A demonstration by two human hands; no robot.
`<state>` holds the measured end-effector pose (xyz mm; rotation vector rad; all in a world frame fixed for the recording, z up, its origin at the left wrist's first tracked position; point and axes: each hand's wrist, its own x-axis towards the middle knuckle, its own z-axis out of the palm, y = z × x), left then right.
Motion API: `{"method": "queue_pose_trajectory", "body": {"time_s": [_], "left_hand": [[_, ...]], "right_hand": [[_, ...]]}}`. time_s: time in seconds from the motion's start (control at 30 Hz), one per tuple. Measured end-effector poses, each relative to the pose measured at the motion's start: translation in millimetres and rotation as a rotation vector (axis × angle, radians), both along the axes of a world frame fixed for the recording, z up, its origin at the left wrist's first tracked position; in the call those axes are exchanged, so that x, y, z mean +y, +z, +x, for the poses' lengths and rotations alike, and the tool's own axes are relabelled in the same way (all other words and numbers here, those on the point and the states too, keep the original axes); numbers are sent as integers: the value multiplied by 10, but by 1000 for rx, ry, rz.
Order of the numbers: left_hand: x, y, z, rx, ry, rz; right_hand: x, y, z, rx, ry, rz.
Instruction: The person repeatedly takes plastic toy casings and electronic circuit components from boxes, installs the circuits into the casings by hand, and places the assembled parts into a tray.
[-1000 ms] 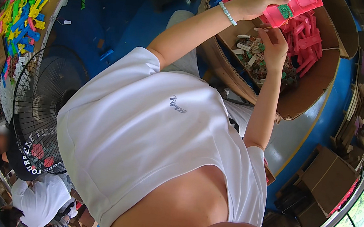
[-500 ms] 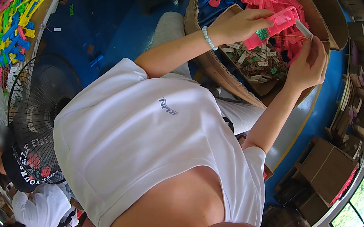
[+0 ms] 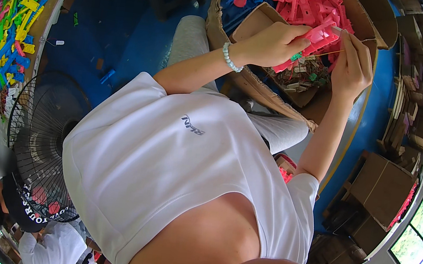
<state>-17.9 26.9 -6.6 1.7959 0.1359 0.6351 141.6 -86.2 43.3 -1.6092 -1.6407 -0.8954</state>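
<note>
My left hand [image 3: 271,44], with a pale bead bracelet at the wrist, is closed around a pink plastic part [image 3: 317,36] with a green bit on it. My right hand [image 3: 353,65] pinches a small thin pale piece [image 3: 337,30] against the end of that pink part. Both hands are raised over an open cardboard box [image 3: 220,21] that holds several pink plastic parts [image 3: 303,0]. An inner tray of small mixed pieces [image 3: 304,75] lies just under my hands. My white T-shirt fills the middle of the view.
A standing fan [image 3: 38,146] is at the left. Beyond it a table [image 3: 18,16] carries several yellow, blue and green plastic pieces. A person in a black cap [image 3: 15,202] sits at the lower left. Stacked cardboard boxes [image 3: 385,192] stand at the right on the blue floor.
My right hand has come up out of the tray of small pieces with a thin piece and met the pink part. My left hand kept hold of that part.
</note>
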Motion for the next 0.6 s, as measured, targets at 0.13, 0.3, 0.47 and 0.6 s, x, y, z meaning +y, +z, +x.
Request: {"method": "queue_pose_trajectory", "body": {"time_s": [0.13,0.3,0.47,0.6], "left_hand": [[2,-125,28,-9,-88,-182],[-95,-279,73,-131,-207,-419],[-181,-147,0,-153,-414,-946],[-189,-142,-5,-192,-476,-1017]], "right_hand": [[-19,-36,-25,175,13,32],[-16,-183,-144,413,-106,53],[-53,-229,-137,816,134,128],[28,-454,-189,1104,152,168]]}}
